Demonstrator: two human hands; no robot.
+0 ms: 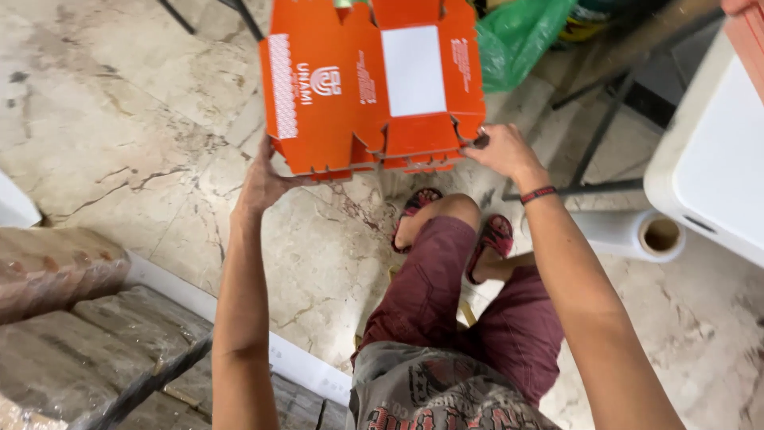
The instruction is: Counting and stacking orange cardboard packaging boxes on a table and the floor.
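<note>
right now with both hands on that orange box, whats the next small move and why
Probably press the loose flaps along the near edge of the orange cardboard box inward. The left hand and right hand each grip a lower corner, and the flaps between them look unfolded.

Orange carton (374, 87): top cut off by frame edge. Left hand (263, 179): fingers hidden behind carton. Green bag (517, 32): partly cropped.

Box (374, 84) between both hands, film roll (637, 235) right of feet (454, 227)
</note>
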